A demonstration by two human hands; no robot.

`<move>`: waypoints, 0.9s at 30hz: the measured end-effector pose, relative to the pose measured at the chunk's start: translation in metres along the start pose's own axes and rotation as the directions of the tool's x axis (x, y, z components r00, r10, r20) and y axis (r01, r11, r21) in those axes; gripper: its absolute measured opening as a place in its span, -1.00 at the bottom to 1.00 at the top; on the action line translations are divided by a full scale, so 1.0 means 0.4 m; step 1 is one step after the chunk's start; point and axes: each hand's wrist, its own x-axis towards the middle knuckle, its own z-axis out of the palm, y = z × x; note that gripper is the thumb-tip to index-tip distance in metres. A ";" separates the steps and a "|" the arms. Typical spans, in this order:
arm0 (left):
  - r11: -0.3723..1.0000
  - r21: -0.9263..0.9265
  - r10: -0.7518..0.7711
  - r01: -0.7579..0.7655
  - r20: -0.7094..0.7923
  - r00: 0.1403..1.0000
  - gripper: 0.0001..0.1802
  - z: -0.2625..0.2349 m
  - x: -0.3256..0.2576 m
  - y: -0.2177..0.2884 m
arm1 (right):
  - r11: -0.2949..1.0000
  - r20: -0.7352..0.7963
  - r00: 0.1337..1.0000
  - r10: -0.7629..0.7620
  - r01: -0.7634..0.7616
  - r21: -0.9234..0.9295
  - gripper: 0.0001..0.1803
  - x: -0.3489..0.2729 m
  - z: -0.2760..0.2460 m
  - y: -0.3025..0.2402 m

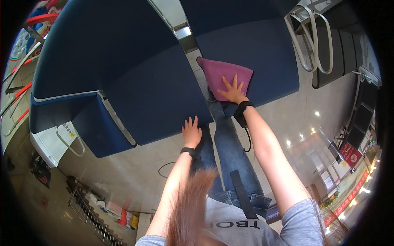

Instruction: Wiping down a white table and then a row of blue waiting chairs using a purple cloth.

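While I look down through the head camera, my right hand (234, 91) lies flat with its fingers spread on a purple cloth (221, 74), pressing it onto the near left corner of the right-hand blue seat cushion (262, 53), just above the middle of the frame. Nothing is gripped; the palm simply bears down on the lower right part of the cloth. From that hand the cloth spreads up and to the left, its long axis running from the pointed corner at the upper left down towards the wrist, so most of the fabric lies ahead of the fingertips. A black wrist strap (243, 110) with a dangling cord sits just below the hand.

My left hand (191, 132) is open as well, fingers loosely extended, resting on the front edge of the left-hand blue seat cushion (135, 82), below and to the left of the cloth and apart from it. The right hand is clearly the nearer one, being already on the fabric.

The cloth looks soft, plain and magenta-purple, folded into a rough triangle with a slight crease. A narrow metal gap (185, 39) divides the two seats just left of it. White armrest loops (314, 39) show at the upper right.
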 end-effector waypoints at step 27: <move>0.973 0.120 0.232 -0.198 -0.537 0.811 -0.25 -0.054 0.358 0.730 | 0.791 -0.207 0.862 -0.463 0.297 -0.534 -0.21 0.083 -0.420 0.405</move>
